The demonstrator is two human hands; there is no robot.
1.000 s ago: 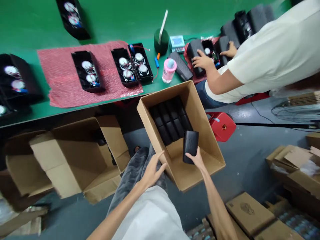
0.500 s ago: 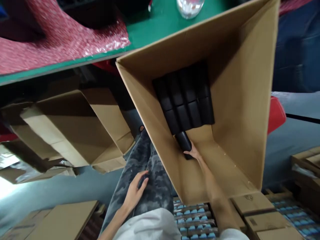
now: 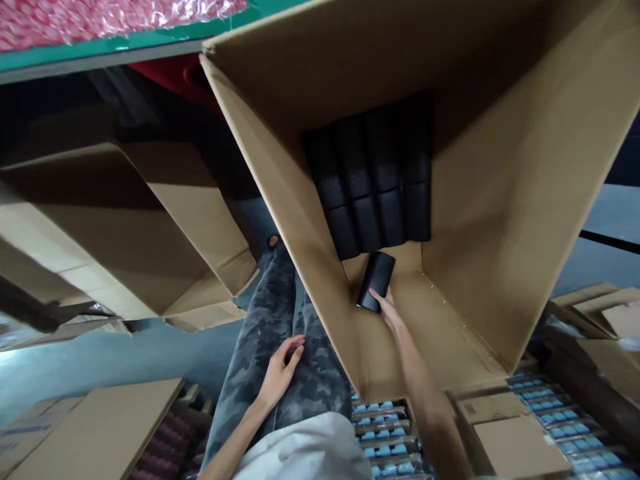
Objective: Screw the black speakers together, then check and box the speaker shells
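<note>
Inside a tall open cardboard box [image 3: 480, 187], my right hand [image 3: 387, 308] is closed around the lower end of a smooth black oblong block [image 3: 377, 279]. The block lies tilted, its upper end close to the front edge of the packed group. Rows of similar black blocks [image 3: 373, 180] sit side by side against the box's far wall. Outside the box, my left hand [image 3: 283, 370] hovers at my thigh with loosely curled fingers, a small gap by the thumb and nothing held.
Pink bubble wrap [image 3: 125, 20] covers part of the green table [image 3: 185, 37]. Another open carton [image 3: 135, 227] stands at left. Flat cardboard [image 3: 105, 427] lies lower left. Below the box are trays of light-blue pieces [image 3: 387, 440] and small cartons [image 3: 515, 433].
The black block in my right hand has turned, and its upper end now leans right instead of left. My left hand's fingers have drawn closer together. The view has shifted nearer the box.
</note>
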